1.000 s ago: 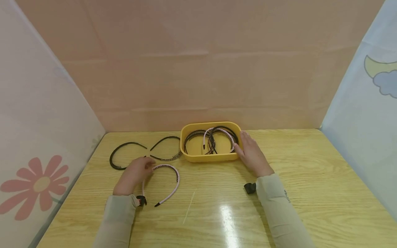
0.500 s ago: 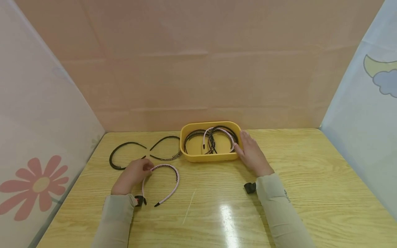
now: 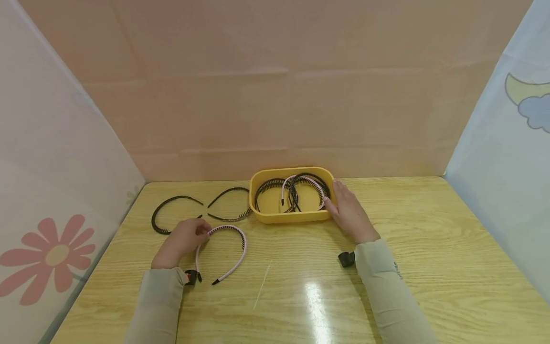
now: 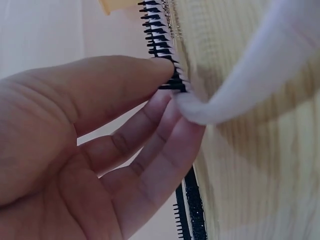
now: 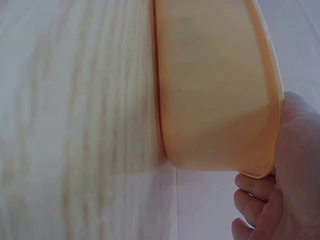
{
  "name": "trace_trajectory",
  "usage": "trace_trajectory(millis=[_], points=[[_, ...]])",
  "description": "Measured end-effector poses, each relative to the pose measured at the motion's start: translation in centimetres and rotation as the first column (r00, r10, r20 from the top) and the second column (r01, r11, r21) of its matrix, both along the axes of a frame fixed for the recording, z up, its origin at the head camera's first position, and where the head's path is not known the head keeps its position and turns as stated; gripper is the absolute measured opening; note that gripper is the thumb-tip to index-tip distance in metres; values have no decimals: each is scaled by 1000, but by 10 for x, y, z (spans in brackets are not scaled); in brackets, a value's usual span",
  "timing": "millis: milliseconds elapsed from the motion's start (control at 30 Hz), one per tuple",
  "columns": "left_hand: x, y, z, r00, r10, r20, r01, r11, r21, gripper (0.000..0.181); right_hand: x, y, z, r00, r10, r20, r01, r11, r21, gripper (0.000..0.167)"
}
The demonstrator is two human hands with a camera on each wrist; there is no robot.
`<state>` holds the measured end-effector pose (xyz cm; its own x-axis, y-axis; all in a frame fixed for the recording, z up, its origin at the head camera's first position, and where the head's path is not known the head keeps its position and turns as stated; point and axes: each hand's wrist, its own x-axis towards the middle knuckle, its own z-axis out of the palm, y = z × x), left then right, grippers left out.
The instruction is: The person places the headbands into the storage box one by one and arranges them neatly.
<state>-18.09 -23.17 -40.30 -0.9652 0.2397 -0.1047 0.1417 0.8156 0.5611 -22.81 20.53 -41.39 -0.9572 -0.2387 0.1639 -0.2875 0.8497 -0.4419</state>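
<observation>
A pink headband (image 3: 241,255) with black inner teeth lies on the table, its black-tipped ends toward the near edge. My left hand (image 3: 185,240) pinches its upper left part between thumb and fingers; the left wrist view shows the thumb (image 4: 125,80) on the toothed side. A yellow box (image 3: 294,218) stands at the back of the table, holding several black headbands (image 3: 266,185) and another pink headband (image 3: 322,191). At its right end, my right hand (image 3: 353,215) grips the near corner, fingers along the outside and thumb over the rim.
One black headband (image 3: 155,217) lies at the left of the wooden table (image 3: 292,286). Another dark headband (image 3: 229,189) lies against the box's left side. Behind stands a pinkish backdrop (image 3: 275,105), with pale printed panels on both sides.
My left hand has shifted slightly left and toward me, closing on the pink headband, which has moved slightly left. My right hand and the box stay in place.
</observation>
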Motion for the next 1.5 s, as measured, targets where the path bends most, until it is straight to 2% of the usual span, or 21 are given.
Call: trace_trajectory(millis=[400,800,967,1200,1500], points=[[0,3,3,1000,-3,-28,5,998,64,16,-1,0,0,1000,0,17,0,1000,3,71],[0,10,14,996,-11,-90,19,996,87,17,-1,-1,2,1000,-7,-21,9,995,96,69],[0,14,16,996,8,-87,3,992,124,19,-1,-1,2,1000,-13,-22,16,994,112,69],[-1,19,16,993,28,-117,-6,983,181,20,-2,0,0,1000,-14,-24,16,993,117,70],[0,25,15,986,121,-116,-90,966,243,25,-1,0,-1,1000,-16,-5,16,995,103,70]])
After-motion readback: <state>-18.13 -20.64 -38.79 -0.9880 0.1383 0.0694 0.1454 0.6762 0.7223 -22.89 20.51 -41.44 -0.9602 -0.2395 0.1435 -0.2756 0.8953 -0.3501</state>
